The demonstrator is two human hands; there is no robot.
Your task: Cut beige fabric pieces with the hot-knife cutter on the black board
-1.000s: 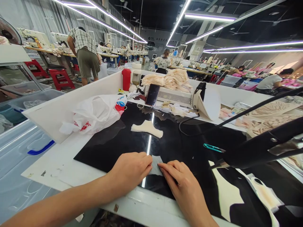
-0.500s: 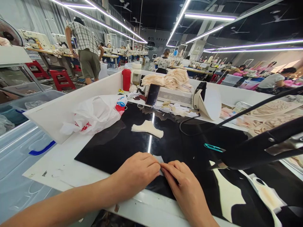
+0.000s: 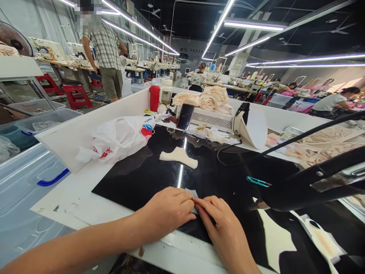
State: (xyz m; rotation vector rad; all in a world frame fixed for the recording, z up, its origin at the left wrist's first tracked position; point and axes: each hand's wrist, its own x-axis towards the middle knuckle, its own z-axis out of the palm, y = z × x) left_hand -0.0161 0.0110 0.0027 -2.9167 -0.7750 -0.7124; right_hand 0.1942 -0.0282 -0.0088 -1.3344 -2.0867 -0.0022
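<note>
Left hand (image 3: 168,208) is shifting inward, meeting right hand (image 3: 221,219) over patch (image 3: 191,193), lying on black sheet (image 3: 134,179) on worktop (image 3: 76,196). Right is pinching patch; left grip hidden, can't tell. Looking light, soft; edges probably giving best hold.

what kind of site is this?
Likely a garment sewing workshop: rows of white sewing machines, a pile of soft cream fabric and a curved cream cut-out on a glossy black sheet.

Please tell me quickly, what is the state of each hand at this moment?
Left hand: fingers curled over the thin grey piece; grip hidden, cannot be told.
Right hand: fingers bent, tips at the same piece; whether it pinches cannot be told.
</note>
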